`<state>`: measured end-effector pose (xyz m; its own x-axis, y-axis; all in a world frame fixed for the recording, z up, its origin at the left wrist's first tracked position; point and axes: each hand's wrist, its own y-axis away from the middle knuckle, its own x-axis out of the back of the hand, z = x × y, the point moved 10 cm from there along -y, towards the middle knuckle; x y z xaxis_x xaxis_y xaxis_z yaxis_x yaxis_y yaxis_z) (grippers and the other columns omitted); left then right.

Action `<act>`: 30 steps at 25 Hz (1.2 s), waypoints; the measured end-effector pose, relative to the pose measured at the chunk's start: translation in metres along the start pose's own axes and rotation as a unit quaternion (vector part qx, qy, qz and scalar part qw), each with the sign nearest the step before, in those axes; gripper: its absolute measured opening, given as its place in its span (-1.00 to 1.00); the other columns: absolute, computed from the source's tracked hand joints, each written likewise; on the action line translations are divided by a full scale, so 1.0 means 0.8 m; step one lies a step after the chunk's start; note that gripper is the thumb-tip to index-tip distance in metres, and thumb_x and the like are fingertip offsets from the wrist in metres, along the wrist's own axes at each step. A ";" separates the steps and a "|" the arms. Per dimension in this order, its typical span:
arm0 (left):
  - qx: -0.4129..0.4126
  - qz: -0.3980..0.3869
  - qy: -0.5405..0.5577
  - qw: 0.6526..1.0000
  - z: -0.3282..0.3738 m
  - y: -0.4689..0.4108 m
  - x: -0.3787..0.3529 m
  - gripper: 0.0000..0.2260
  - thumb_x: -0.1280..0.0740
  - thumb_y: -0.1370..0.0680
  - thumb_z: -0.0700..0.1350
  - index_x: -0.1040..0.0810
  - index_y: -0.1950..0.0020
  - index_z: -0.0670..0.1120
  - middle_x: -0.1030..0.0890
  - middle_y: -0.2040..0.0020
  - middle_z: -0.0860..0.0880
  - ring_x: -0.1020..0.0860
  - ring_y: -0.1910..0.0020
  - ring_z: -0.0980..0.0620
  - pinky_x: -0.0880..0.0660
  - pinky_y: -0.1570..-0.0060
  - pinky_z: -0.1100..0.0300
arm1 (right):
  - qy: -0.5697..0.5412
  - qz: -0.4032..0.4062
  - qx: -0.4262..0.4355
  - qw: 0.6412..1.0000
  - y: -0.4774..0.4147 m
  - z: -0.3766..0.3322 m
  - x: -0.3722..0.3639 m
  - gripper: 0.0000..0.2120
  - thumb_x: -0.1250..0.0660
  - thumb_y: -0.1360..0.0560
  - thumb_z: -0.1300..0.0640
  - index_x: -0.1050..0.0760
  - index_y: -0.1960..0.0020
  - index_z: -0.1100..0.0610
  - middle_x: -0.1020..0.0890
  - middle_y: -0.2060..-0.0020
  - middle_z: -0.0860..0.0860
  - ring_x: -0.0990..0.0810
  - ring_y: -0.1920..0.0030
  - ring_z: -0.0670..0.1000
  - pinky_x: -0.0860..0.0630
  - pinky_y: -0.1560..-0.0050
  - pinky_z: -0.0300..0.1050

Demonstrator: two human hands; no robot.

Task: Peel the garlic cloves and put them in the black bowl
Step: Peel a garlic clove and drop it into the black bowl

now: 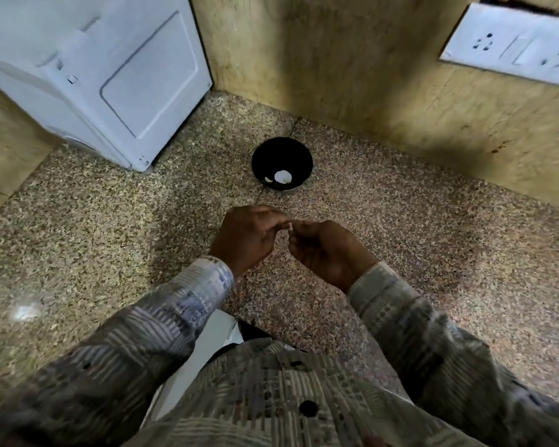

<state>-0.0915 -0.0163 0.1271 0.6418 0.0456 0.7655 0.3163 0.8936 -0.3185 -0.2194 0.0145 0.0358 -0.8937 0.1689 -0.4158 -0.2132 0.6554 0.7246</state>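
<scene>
A black bowl [282,162] stands on the speckled stone counter near the back corner, with white garlic pieces [281,176] lying inside it. In front of the bowl, my left hand [249,237] and my right hand [326,250] meet above the counter. Their fingertips pinch a small pale garlic clove [291,226] between them; most of the clove is hidden by the fingers. Both hands have curled fingers.
A white appliance [110,75] stands at the back left of the counter [110,237]. A yellowish wall [352,75] rises behind the bowl, with a white socket plate [513,43] at the upper right. The counter's front edge lies close to my body.
</scene>
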 end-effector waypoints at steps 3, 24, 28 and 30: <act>0.304 -0.012 0.305 0.902 -0.031 0.010 -0.007 -0.93 -0.48 -0.53 -0.24 -0.74 0.02 -0.13 -0.75 0.15 -0.09 -0.73 0.13 -0.10 -0.68 0.07 0.03 | 0.163 0.055 0.225 0.959 0.037 -0.059 0.001 -0.93 -0.43 -0.53 0.35 -0.68 0.02 0.27 -0.72 0.17 0.13 -0.68 0.18 0.06 -0.67 0.12 -0.10; 0.294 0.106 0.440 0.842 0.080 0.061 0.029 -0.88 -0.43 -0.55 -0.31 -0.70 -0.07 -0.28 -0.73 0.11 -0.22 -0.69 0.15 -0.13 -0.66 0.04 0.00 | 0.205 -0.082 0.306 0.926 0.151 -0.087 -0.008 -0.87 -0.39 -0.60 0.26 -0.67 -0.09 0.27 -0.74 0.07 0.24 -0.72 0.04 0.15 -0.66 -0.09 0.06; 0.349 0.053 0.527 0.773 0.082 0.070 0.014 -0.90 -0.40 -0.54 -0.32 -0.67 -0.01 -0.31 -0.71 0.14 -0.26 -0.68 0.22 -0.12 -0.66 0.14 0.05 | 0.283 -0.092 0.340 0.892 0.152 -0.091 -0.011 -0.89 -0.38 -0.61 0.23 -0.66 -0.05 0.24 -0.73 0.10 0.21 -0.70 0.08 0.16 -0.65 -0.03 0.10; 0.380 0.023 0.605 0.700 0.085 0.078 -0.002 -0.87 -0.39 -0.52 -0.28 -0.65 -0.01 -0.30 -0.70 0.16 -0.24 -0.68 0.25 -0.07 -0.67 0.21 0.13 | 0.293 -0.129 0.337 0.885 0.150 -0.089 -0.017 -0.88 -0.36 -0.60 0.22 -0.65 -0.05 0.24 -0.70 0.08 0.28 -0.65 0.08 0.16 -0.61 -0.06 0.21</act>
<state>-0.1203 0.0694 0.1439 0.9061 0.0812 -0.4151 0.1084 0.9040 0.4135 -0.2611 0.0388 0.1676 -0.9432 -0.3318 -0.0189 -0.3323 0.9403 0.0731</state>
